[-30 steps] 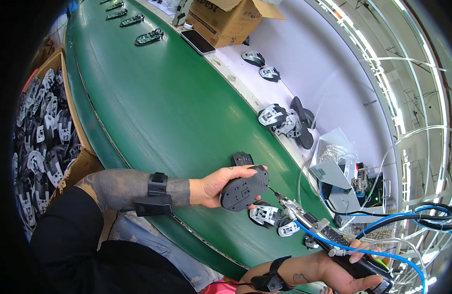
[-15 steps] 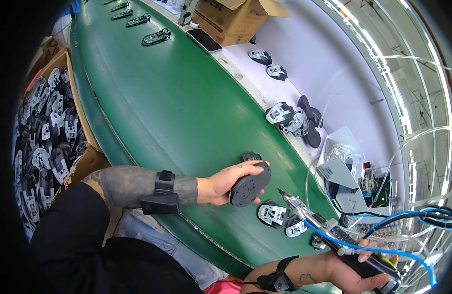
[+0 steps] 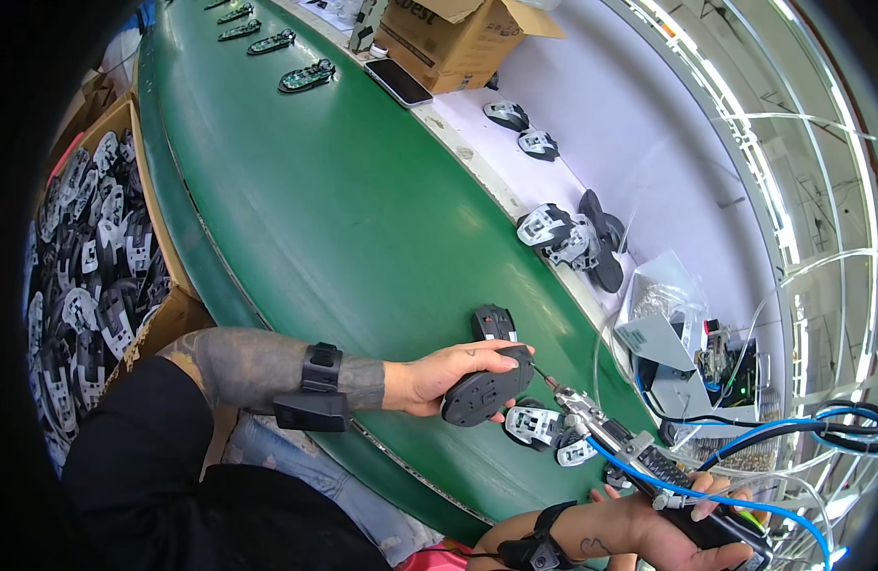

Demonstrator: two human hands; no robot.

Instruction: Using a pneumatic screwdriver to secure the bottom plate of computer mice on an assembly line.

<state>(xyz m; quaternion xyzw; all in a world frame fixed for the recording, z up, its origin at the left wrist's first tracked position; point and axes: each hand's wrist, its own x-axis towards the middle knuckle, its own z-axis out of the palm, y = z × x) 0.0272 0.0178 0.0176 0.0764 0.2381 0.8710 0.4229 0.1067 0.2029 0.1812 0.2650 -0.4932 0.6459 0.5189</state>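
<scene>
My left hand (image 3: pixel 437 377) is closed around a black computer mouse (image 3: pixel 482 392), its flat underside turned up. My right hand (image 3: pixel 682 541) grips the black handle of a power screwdriver (image 3: pixel 605 430) with a silver front end and a blue hose. The thin bit points at the mouse's right-hand end and meets or nearly meets it; the exact contact is too small to tell. Just beyond the held mouse sits another dark mouse (image 3: pixel 494 324) on the green conveyor belt (image 3: pixel 353 219). Grey-and-black mouse shells (image 3: pixel 532 423) lie under the screwdriver's front end.
A cardboard box (image 3: pixel 177 314) full of mouse shells stands at left. Circuit boards (image 3: pixel 307 76) lie far up the belt. Along the right ledge are a phone (image 3: pixel 398 83), a carton (image 3: pixel 448 43), more shells (image 3: pixel 558 233) and a screw-feeding machine (image 3: pixel 720 357). Another person's fingers (image 3: pixel 605 494) show beyond my right forearm.
The screwdriver's bit has come up to the mouse's end. My left hand and the mouse sit slightly lower in the picture. Fingers now show beyond my right forearm.
</scene>
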